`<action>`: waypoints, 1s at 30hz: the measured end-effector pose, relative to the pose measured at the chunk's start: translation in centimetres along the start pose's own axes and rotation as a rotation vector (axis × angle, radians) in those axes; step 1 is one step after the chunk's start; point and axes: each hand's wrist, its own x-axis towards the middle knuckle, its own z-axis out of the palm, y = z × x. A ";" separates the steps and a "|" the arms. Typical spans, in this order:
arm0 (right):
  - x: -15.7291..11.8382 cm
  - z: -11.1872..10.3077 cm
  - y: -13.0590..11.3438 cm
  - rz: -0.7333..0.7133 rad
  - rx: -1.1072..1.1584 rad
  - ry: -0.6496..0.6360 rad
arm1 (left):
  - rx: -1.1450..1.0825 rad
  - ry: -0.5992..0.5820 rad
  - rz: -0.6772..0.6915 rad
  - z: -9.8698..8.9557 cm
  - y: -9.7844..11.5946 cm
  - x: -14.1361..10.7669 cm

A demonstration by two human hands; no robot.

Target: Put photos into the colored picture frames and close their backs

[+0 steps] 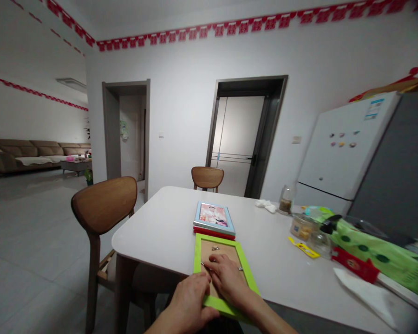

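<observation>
My lime-green picture frame [245, 271] lies face down on the worktop [153, 222], tilted slightly on the surface, its brown cork-like backing board [207, 255] facing up. Small metal clips [215, 248] sit on the backing near the far edge and at both sides. My left hand [188, 301] curls over the frame's near left corner, and my right hand [226, 278] lies across the backing.
</observation>
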 end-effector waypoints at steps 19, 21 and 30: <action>3.5 0.9 4.0 0.276 0.124 0.166 | -0.057 -0.057 -0.028 -0.2 0.3 -0.3; 4.5 1.1 4.8 0.312 0.115 0.161 | -0.061 -0.068 -0.015 0.0 0.2 -0.4; 7.0 2.2 6.1 0.550 0.137 0.156 | -0.067 -0.063 -0.034 -0.2 0.4 -0.3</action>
